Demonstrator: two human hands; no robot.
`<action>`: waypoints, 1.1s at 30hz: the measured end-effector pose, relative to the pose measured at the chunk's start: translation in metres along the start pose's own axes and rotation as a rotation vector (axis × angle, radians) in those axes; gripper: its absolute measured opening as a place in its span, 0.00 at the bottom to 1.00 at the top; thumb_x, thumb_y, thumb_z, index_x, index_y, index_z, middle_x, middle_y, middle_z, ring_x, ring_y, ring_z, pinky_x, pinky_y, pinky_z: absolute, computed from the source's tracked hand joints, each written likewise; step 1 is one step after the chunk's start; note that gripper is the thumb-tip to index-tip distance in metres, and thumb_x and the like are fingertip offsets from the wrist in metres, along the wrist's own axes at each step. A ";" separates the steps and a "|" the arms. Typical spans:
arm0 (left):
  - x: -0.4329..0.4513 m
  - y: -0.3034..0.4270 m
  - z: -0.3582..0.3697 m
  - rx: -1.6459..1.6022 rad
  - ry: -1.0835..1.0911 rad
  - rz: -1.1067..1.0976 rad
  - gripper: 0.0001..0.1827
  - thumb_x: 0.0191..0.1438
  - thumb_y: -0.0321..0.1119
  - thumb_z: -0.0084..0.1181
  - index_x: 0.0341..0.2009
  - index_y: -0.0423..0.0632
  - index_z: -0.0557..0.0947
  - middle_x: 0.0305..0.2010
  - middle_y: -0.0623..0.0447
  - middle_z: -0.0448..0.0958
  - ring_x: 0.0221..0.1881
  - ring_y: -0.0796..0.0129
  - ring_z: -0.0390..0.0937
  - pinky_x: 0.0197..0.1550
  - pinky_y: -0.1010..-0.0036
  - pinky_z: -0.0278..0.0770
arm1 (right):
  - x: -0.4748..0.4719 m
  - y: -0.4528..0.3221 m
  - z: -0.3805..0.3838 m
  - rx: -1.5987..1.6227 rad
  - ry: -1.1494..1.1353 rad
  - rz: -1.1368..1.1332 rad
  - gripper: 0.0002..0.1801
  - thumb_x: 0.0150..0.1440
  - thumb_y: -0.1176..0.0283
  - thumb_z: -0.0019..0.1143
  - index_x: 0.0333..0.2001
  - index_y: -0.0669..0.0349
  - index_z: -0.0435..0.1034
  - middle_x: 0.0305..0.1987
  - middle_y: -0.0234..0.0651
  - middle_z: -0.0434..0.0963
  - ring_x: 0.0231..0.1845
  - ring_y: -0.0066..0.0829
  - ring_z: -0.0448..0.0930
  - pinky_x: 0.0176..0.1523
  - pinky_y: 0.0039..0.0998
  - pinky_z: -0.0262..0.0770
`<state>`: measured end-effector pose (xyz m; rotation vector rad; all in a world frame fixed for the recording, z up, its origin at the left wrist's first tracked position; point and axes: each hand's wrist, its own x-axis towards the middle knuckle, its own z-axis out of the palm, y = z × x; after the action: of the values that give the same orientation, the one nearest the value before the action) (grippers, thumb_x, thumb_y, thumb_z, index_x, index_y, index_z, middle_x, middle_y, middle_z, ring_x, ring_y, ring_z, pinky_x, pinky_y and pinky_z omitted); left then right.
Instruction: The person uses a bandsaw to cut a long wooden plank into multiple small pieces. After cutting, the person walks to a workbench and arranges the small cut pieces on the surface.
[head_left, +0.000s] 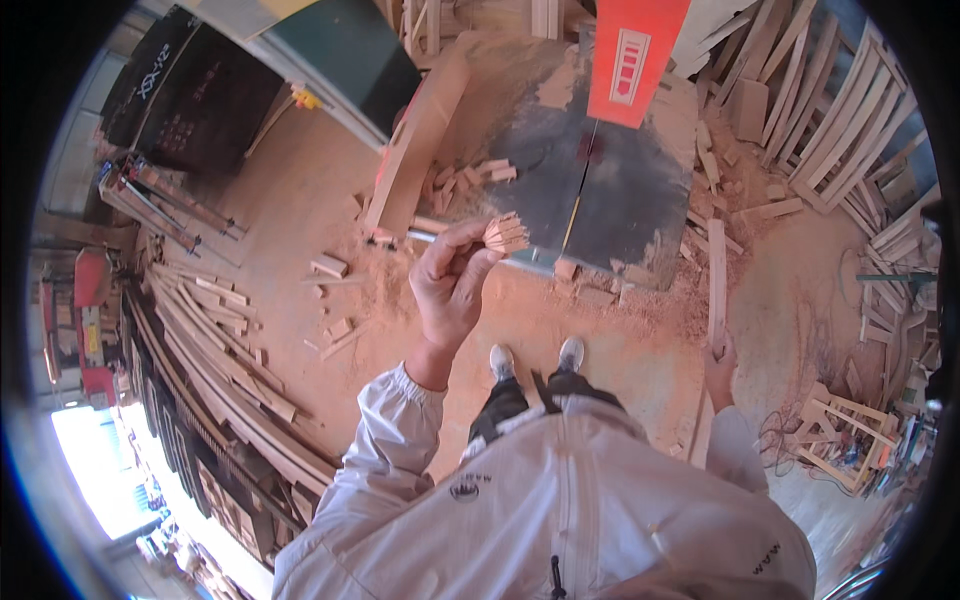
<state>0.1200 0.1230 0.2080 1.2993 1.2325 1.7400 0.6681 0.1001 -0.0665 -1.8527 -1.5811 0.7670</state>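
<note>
Raised in front of me, my left hand (452, 279) pinches a small bundle or block of wood with a ragged, slotted end (508, 233) between thumb and fingers. Off to the right and lower, my right hand (721, 369) grips the near end of a long wooden strip (717, 277), which points away from me. Beyond my hands stands a dusty dark machine table (637, 195) with a narrow slot and a yellow strip along its middle. An orange-red guard or arm (637, 60) reaches over its far part. A wooden board (420, 142) stands along its left side.
Small wood offcuts (472, 176) lie on the machine table's left part. Sawdust and scraps (330, 264) are scattered over the floor. Long wooden strips (247, 375) are stacked at left; curved wooden pieces (847, 120) lean at right. A small wooden frame (847, 439) stands lower right, near loose cables.
</note>
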 end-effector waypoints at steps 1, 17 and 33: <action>-0.005 0.012 0.001 -0.023 -0.004 0.013 0.13 0.63 0.20 0.60 0.52 0.33 0.80 0.45 0.48 0.82 0.44 0.69 0.82 0.49 0.75 0.81 | -0.012 0.001 -0.003 0.024 -0.041 0.119 0.32 0.59 0.72 0.66 0.65 0.71 0.65 0.51 0.45 0.78 0.51 0.32 0.78 0.54 0.32 0.75; -0.063 0.084 0.018 -0.083 -0.050 0.102 0.16 0.61 0.24 0.64 0.52 0.34 0.79 0.49 0.45 0.82 0.46 0.65 0.83 0.51 0.70 0.83 | -0.101 0.132 0.016 -0.065 -0.090 0.338 0.24 0.44 0.64 0.69 0.39 0.72 0.75 0.34 0.47 0.81 0.38 0.40 0.82 0.42 0.41 0.77; -0.109 0.082 0.002 0.191 -0.769 -0.470 0.08 0.54 0.29 0.62 0.35 0.39 0.77 0.31 0.52 0.74 0.32 0.72 0.72 0.35 0.76 0.69 | -0.103 0.076 0.006 0.090 -0.162 0.484 0.27 0.52 0.59 0.73 0.46 0.70 0.74 0.28 0.36 0.77 0.23 0.31 0.76 0.30 0.36 0.75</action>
<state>0.1597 -0.0022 0.2457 1.4375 1.1181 0.6929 0.7000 -0.0112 -0.1214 -2.1787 -1.1694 1.2026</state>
